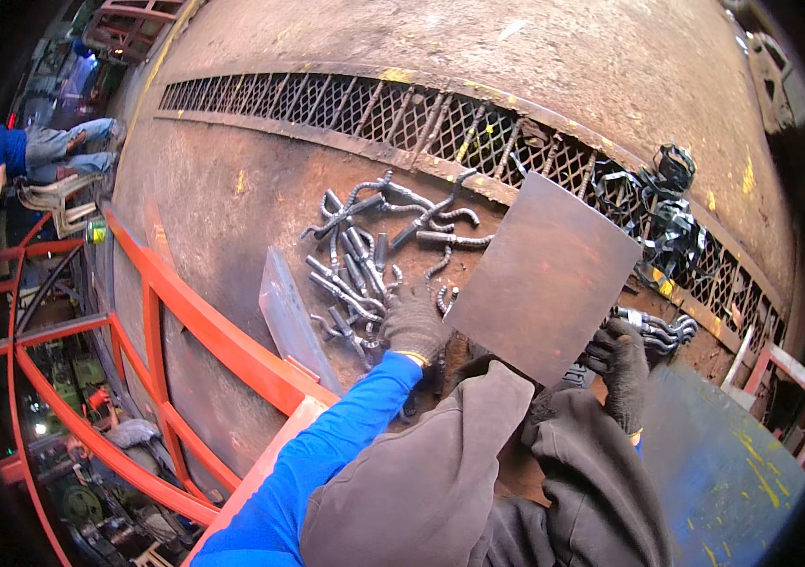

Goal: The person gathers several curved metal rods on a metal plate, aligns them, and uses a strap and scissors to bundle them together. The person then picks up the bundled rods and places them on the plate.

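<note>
Tilting on its lower corner, the flat rust-brown rectangular steel plate [546,276] stands propped against the person's grey-trousered knees, its near left edge just beside the left hand [414,323] in a dark knitted glove, whose fingers are curled and seem to rest at that edge; a firm grip cannot be told. It could slide or topple onto the heap of grey bent ribbed steel anchor bars [374,255] just beyond the left hand, because so little steadies it. The right hand [622,364], gloved too, is closed around a bundle of grey metal hooks [659,329] behind the plate's right corner. Beyond runs a rusty mesh grating [440,123]; an orange railing [213,340] lies left.
</note>
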Action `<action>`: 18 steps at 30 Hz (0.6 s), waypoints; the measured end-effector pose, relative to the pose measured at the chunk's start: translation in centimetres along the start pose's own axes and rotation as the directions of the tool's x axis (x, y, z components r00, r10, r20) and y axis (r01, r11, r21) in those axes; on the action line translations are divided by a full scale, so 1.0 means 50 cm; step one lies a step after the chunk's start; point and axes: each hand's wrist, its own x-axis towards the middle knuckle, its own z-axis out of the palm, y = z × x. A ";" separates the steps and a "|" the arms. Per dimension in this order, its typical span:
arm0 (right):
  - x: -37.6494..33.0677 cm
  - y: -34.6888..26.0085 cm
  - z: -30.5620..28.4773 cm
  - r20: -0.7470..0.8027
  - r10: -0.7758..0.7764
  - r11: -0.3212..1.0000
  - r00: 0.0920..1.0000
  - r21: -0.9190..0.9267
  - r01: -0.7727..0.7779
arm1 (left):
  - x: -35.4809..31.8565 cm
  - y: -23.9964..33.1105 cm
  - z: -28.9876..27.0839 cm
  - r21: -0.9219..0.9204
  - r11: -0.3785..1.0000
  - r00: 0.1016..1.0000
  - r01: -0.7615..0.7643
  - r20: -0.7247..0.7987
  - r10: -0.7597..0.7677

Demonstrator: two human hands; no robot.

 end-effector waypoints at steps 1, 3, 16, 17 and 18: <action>-0.002 -0.031 0.058 0.009 0.020 0.991 1.000 -0.132 -0.018 | 0.000 -0.001 0.009 -0.046 0.998 0.999 0.041 0.030 -0.040; 0.021 -0.032 0.095 0.101 -0.093 0.899 0.991 -0.420 0.127 | -0.001 -0.003 0.001 -0.126 0.983 0.982 0.134 0.154 -0.114; -0.002 0.024 -0.040 -0.337 -0.203 0.911 0.919 -0.409 0.051 | 0.014 -0.037 0.014 -0.141 0.990 0.996 -0.032 0.074 0.043; -0.012 0.044 -0.066 -0.379 -0.252 0.847 0.890 -0.531 0.014 | 0.016 -0.051 0.029 -0.133 0.989 0.994 -0.070 0.070 0.080; -0.019 0.053 -0.083 -0.404 -0.310 0.765 0.861 -0.643 -0.026 | 0.016 -0.067 0.042 -0.123 0.983 0.987 -0.133 0.075 0.143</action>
